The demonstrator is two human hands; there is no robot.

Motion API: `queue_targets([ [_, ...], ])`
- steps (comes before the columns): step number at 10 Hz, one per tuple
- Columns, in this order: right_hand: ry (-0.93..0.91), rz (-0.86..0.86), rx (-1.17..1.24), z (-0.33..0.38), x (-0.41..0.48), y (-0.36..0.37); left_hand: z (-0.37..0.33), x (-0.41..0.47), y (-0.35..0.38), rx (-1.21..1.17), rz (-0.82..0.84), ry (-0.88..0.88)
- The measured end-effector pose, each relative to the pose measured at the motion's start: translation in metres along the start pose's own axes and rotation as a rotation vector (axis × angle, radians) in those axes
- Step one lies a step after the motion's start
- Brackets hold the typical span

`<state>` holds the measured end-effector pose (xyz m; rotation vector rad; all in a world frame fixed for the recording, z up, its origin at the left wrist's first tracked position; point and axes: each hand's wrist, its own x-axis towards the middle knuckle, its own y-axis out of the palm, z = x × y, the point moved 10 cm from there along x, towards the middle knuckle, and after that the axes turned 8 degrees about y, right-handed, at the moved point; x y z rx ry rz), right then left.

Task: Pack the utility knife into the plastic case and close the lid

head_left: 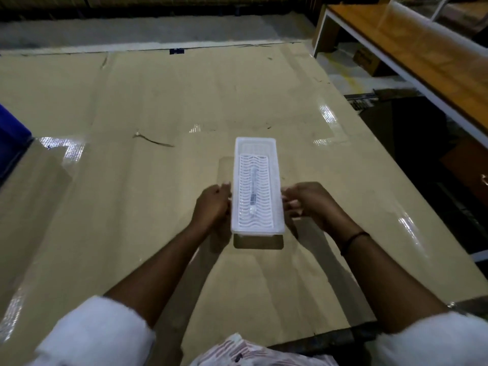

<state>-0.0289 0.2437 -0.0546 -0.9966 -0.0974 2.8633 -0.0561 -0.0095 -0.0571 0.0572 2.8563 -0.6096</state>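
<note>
A white translucent plastic case lies lengthwise away from me at the middle of the table, its near end lifted a little, with a shadow under it. Inside it is a white insert with wavy slots. A slim utility knife lies along the insert's centre, pale with a dark band. My left hand grips the case's left long side near its front end. On the opposite long side my right hand has its curled fingers against the rim. I cannot tell whether a clear lid covers the case.
The table is covered with tan cardboard under glossy tape. A blue object sits at the left edge. A wooden bench with a white frame stands at the far right. A patterned plastic bag lies at the near edge.
</note>
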Motion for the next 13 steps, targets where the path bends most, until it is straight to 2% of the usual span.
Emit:
queue_targets([
  [2,-0.072,-0.188,0.107,0.077,0.072,-0.011,-0.025,0.093,0.004,-0.298,-0.046,-0.157],
  [4,-0.038,-0.207,0.045,0.101,0.125,-0.007,-0.026,0.144,0.024,-0.417,-0.077,-0.266],
  [9,-0.006,-0.178,0.039,0.082,0.148,0.002,-0.015,0.121,0.041,-0.605,-0.100,-0.302],
  [10,-0.063,-0.199,0.008,0.084,0.140,0.001,-0.015,0.122,0.038,-0.579,-0.111,-0.261],
  [11,-0.196,-0.240,-0.157,0.096,0.129,0.002,-0.019,0.125,0.031,-0.472,-0.118,-0.189],
  [12,-0.348,-0.237,-0.532,0.108,0.109,0.013,-0.038,0.118,0.008,-0.021,-0.123,0.063],
  [13,-0.390,-0.218,-0.700,0.116,0.093,0.019,-0.056,0.103,-0.009,0.237,-0.145,0.209],
])
